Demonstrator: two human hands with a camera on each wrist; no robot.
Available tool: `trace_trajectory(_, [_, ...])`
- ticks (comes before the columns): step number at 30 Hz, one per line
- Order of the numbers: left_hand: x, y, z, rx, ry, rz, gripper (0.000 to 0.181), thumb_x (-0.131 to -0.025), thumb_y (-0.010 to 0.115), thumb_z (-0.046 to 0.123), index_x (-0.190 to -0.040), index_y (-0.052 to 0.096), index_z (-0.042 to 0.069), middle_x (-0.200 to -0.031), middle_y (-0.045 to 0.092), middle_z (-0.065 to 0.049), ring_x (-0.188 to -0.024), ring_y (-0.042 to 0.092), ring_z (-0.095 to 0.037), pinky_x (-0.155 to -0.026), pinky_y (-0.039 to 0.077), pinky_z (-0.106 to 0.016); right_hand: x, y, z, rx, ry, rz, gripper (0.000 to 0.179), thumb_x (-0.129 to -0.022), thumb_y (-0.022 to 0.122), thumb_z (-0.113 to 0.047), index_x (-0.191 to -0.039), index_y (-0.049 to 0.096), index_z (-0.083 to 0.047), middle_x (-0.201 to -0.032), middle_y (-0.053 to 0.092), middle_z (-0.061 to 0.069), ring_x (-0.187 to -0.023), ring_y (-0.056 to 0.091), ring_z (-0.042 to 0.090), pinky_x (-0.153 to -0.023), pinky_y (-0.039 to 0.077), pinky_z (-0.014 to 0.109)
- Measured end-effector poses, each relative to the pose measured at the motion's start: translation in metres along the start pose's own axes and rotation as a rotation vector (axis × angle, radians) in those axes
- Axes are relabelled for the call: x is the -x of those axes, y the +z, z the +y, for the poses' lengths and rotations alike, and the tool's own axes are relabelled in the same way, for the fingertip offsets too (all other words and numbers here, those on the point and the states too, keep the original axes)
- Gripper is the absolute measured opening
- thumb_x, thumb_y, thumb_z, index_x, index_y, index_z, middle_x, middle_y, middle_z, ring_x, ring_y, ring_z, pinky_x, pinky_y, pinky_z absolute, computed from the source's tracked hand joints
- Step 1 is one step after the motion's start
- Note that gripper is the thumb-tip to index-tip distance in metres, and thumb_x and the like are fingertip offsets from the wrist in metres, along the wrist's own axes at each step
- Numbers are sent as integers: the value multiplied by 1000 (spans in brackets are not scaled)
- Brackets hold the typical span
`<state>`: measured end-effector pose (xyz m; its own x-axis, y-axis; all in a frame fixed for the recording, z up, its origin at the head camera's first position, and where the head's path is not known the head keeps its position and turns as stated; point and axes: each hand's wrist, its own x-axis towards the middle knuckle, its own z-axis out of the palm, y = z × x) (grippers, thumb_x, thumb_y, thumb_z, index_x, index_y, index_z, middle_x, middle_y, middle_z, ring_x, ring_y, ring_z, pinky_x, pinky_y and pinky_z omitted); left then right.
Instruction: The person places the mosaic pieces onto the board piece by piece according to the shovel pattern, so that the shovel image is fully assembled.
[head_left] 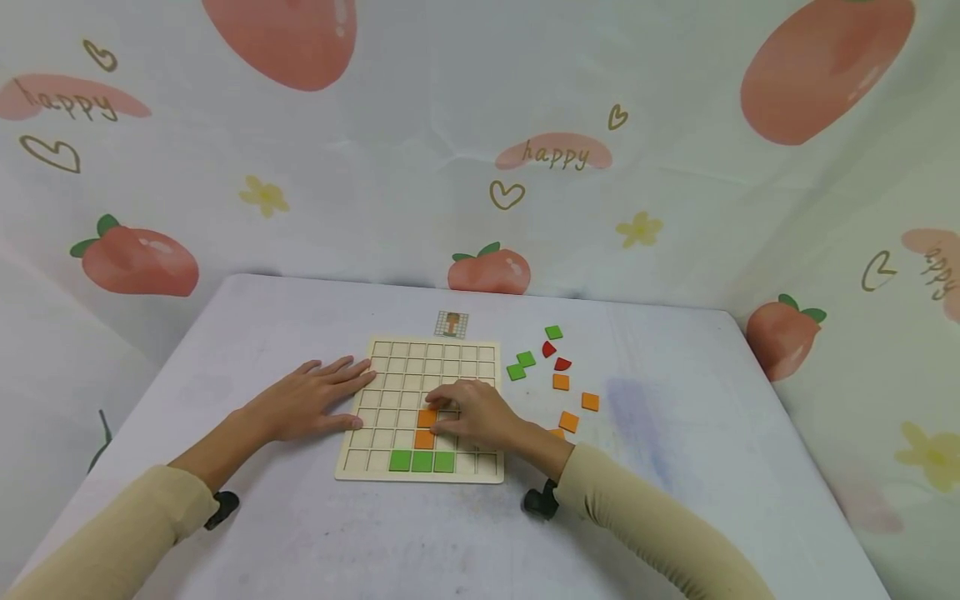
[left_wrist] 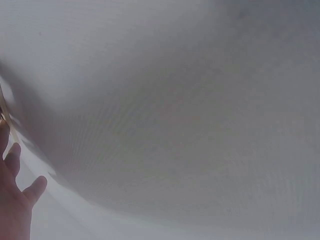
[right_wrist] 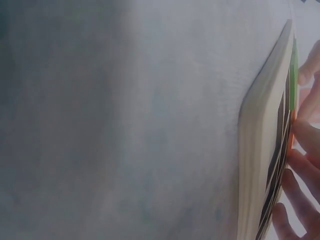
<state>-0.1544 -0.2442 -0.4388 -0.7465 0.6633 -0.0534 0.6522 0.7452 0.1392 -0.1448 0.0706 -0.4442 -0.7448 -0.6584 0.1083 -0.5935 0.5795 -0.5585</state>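
While the left hand (head_left: pixel 311 404) lies spread along the left edge of a flat, pale gridded board (head_left: pixel 356 461), gripping nothing, the right hand (head_left: pixel 480 412) curves over its middle, fingertips by a square orange tile (head_left: pixel 427 418); can't tell if it's pinched. Three square green tiles (head_left: pixel 422 461) sit in cells on the right hand's near side. Tiles look light, stiff, maybe slippery, so I'd grab opposite edges. Beyond that hand, rightward, red wedge-shaped pieces (head_left: pixel 562 364) and loose orange squares (head_left: pixel 590 402) lie on the white desk (head_left: pixel 300 533).

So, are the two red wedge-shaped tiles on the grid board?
No, both red wedge-shaped tiles lie on the white table to the right of the grid board.
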Motion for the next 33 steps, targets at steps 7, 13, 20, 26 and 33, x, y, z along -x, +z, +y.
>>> trace_trajectory(7, [1, 0, 0, 4, -3, 1, 78, -95, 51, 64, -155, 38, 16, -159, 35, -6, -145, 33, -35, -109, 31, -63, 0, -3, -2, 5, -1, -14, 38, -86, 80, -27, -119, 71, -11, -106, 74, -5, -98, 66, 7, -93, 48, 30])
trace_trajectory(13, [1, 1, 0, 0, 4, 3, 78, -95, 50, 65, -155, 38, 16, -160, 35, -5, -145, 32, -35, -109, 30, -63, 11, -11, 3, -12, 29, -48, 38, -87, 79, -24, -122, 69, -11, -110, 74, -6, -102, 66, 5, -98, 47, 30])
trace_trajectory(20, [0, 1, -1, -2, 7, 9, 78, -95, 50, 64, -155, 38, 15, -159, 35, -6, -145, 33, -35, -109, 30, -63, 42, -33, 20, -44, 41, -8, 43, -85, 81, -23, -125, 68, -10, -109, 74, -5, -102, 66, 8, -94, 50, 35])
trace_trajectory(26, [0, 3, -1, -5, 16, 15, 77, -95, 51, 63, -155, 38, 15, -160, 35, -6, -145, 33, -35, -109, 31, -63, 77, -51, 46, -49, 46, 78, 47, -83, 83, -20, -126, 67, -8, -107, 74, -4, -104, 66, 11, -94, 50, 43])
trace_trajectory(33, [0, 2, -1, -6, 18, 16, 78, -95, 53, 62, -154, 39, 14, -159, 36, -7, -144, 34, -35, -108, 31, -63, 117, -70, 74, 46, 71, 192, 45, -78, 87, -18, -119, 71, -7, -105, 75, -3, -103, 65, 18, -87, 51, 42])
